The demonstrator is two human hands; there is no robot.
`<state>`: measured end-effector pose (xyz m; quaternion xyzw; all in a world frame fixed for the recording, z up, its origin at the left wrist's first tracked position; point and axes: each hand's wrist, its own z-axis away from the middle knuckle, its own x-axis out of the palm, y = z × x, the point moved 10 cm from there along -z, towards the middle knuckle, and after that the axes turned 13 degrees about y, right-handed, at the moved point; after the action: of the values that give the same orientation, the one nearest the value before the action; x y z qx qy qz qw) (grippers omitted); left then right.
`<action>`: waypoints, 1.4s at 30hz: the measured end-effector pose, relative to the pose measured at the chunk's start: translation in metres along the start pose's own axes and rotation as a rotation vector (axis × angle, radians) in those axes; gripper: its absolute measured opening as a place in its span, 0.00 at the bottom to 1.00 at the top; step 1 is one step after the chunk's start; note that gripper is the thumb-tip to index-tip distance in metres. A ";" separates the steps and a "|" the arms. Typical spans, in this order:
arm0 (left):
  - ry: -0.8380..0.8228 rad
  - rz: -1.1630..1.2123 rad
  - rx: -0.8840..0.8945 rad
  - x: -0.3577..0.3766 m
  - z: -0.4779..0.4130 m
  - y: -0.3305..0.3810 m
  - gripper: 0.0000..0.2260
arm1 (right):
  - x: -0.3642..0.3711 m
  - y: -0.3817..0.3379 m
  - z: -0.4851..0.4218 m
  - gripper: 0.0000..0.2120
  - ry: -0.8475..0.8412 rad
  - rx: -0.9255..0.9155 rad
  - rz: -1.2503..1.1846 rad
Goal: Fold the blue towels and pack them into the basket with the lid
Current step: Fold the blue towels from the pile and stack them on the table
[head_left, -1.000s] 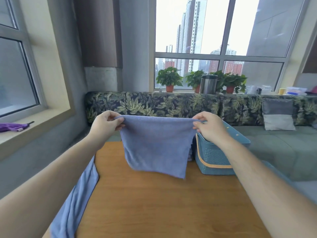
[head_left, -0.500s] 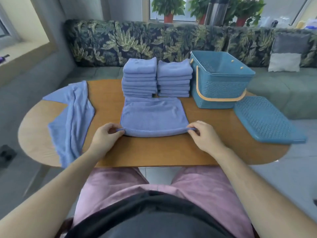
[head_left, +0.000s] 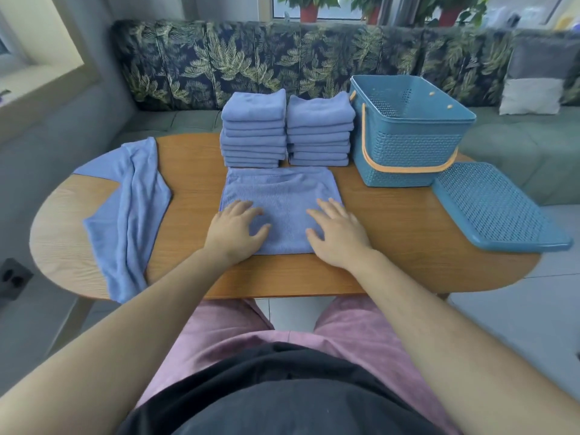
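Head view shows both hands flat on a half-folded towel (head_left: 282, 186) that lies mid-desk, just in front of two stacks. The left hand (head_left: 233, 229) and right hand (head_left: 337, 233) press its near half with fingers (head_left: 329, 207) spread and straight, gripping nothing.

Risks, as I judge them:
- If the palms slide while pressing, the top layer could creep off the lower one, and the next fold would come out crooked.
- The towel's far edge lies very close to the stacks, so a forward push could nudge them askew.
- Both stacks are tall and soft. Lifting one whole into the basket (head_left: 408, 146) could spill it, while smaller lots would be safer.
- The loose towel (head_left: 131, 208) on the left drapes over the desk (head_left: 392, 246) edge and could slip to the floor if brushed by a forearm.
- The lid (head_left: 496, 208) appears to overhang the right end, so an elbow could knock it off.

Count:
- hands: two
- stacks of folded towels: two, a left stack (head_left: 254, 130) and a right stack (head_left: 318, 130), each roughly eight deep, though the lower layers are too tight to count surely
- half-folded towel: one
- unfolded towel: one
- basket: one, with an orange handle and nothing showing inside
- lid: one, lying off the basket just to its right
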<state>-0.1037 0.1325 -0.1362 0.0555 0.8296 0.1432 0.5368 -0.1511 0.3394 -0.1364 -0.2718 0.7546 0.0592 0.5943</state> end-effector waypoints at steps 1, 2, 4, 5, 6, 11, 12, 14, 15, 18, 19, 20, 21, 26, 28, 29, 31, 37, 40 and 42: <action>-0.096 -0.009 0.003 0.015 0.000 0.004 0.26 | 0.014 -0.004 -0.001 0.28 -0.095 0.012 0.024; -0.176 -0.014 -0.003 0.027 0.002 0.006 0.29 | 0.026 -0.006 0.000 0.30 -0.168 0.026 0.050; -0.234 -0.022 -0.014 0.034 0.010 0.006 0.30 | 0.035 -0.007 0.011 0.30 -0.227 0.041 0.083; -0.230 -0.026 -0.010 0.032 0.017 0.006 0.30 | 0.033 -0.008 0.020 0.30 -0.236 0.036 0.089; -0.224 -0.028 0.000 0.029 0.027 0.007 0.30 | 0.031 -0.010 0.031 0.31 -0.245 0.024 0.093; 0.014 -0.012 0.059 -0.006 0.048 0.023 0.26 | 0.004 -0.016 0.045 0.30 -0.133 -0.037 0.115; 0.040 0.010 0.059 -0.008 0.039 0.025 0.25 | 0.002 -0.017 0.036 0.29 -0.121 -0.028 0.101; -0.024 0.044 0.059 0.004 0.020 0.028 0.26 | 0.012 -0.018 0.017 0.29 -0.155 -0.002 0.082; -0.093 0.031 0.062 0.016 0.015 0.027 0.26 | 0.020 -0.018 0.011 0.29 -0.186 0.008 0.077; -0.209 -0.019 0.031 0.038 0.023 0.018 0.28 | 0.032 -0.019 0.017 0.30 -0.213 0.027 0.066; -0.195 -0.014 0.025 0.035 0.030 0.018 0.29 | 0.030 -0.020 0.026 0.30 -0.202 0.022 0.061; -0.169 -0.007 0.033 0.029 0.038 0.020 0.31 | 0.026 -0.022 0.035 0.31 -0.191 0.012 0.060; -0.139 -0.002 0.046 0.023 0.047 0.023 0.32 | 0.022 -0.023 0.044 0.31 -0.182 -0.003 0.064; 0.144 0.082 0.046 -0.017 0.040 0.022 0.16 | -0.018 -0.016 0.025 0.17 0.105 -0.072 -0.032; 0.190 0.105 -0.005 -0.022 0.009 0.003 0.12 | -0.027 0.003 -0.009 0.15 0.183 -0.049 -0.013; 0.177 0.111 -0.026 -0.020 -0.007 -0.009 0.11 | -0.026 0.016 -0.025 0.16 0.183 -0.022 0.003; 0.117 0.127 -0.047 -0.012 -0.031 -0.032 0.10 | -0.017 0.043 -0.047 0.16 0.148 0.046 0.018; 0.061 0.227 0.058 -0.003 -0.044 -0.059 0.12 | -0.003 0.071 -0.048 0.06 0.247 0.091 -0.153; 0.099 0.285 0.075 -0.005 -0.041 -0.060 0.06 | -0.011 0.069 -0.046 0.02 0.309 0.061 -0.244; 0.152 0.284 0.114 -0.009 -0.039 -0.057 0.01 | -0.017 0.067 -0.043 0.04 0.367 0.036 -0.331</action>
<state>-0.1320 0.0695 -0.1305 0.1915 0.8583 0.1741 0.4431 -0.2184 0.3844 -0.1238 -0.3872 0.7959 -0.1029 0.4538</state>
